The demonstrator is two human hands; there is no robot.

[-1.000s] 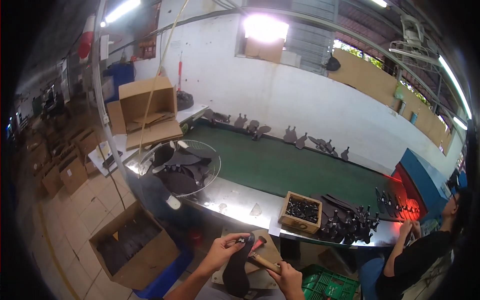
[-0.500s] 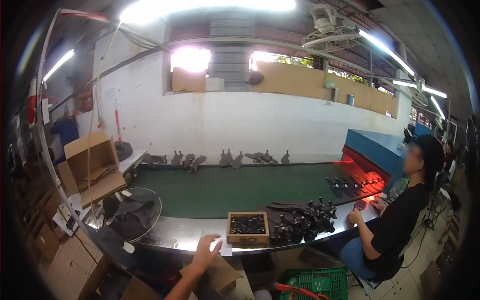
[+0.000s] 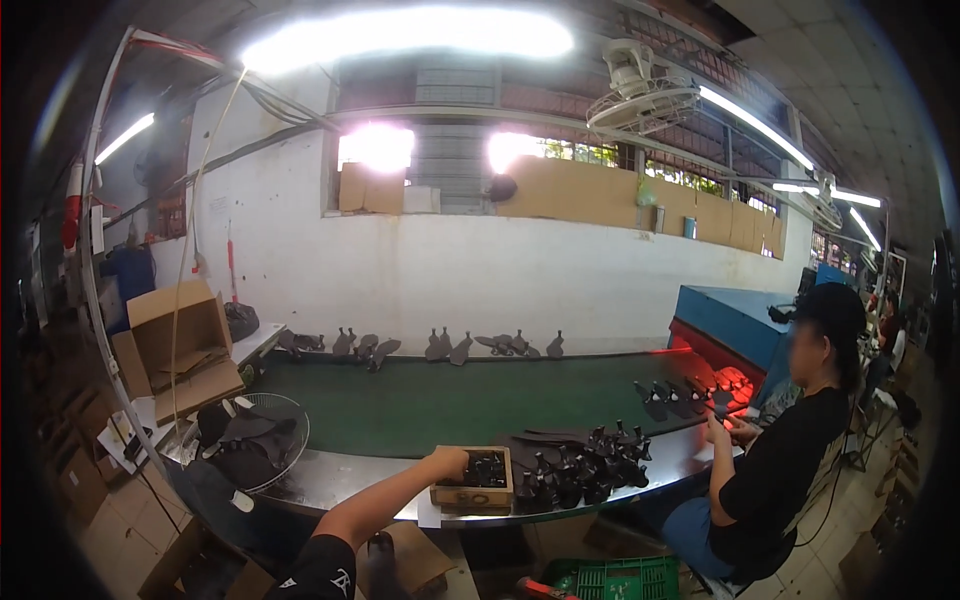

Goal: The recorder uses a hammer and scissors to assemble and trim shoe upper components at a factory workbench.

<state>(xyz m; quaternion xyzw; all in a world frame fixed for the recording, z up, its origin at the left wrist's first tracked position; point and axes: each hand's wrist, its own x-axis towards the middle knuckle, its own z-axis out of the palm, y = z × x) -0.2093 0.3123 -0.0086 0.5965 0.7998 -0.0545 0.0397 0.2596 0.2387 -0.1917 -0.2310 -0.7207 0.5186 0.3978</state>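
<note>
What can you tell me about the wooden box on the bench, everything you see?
The wooden box is open-topped and roughly rectangular, with light brown walls and a dark mark on its front. It sits upright on the metal strip at the bench's near edge, left of a dark heap, holding small black parts. Your left hand is at its left side; whether the fingers touch it is unclear.

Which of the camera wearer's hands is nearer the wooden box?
Left. The left hand is over the left end of the wooden box; the right hand is out of view.
</note>
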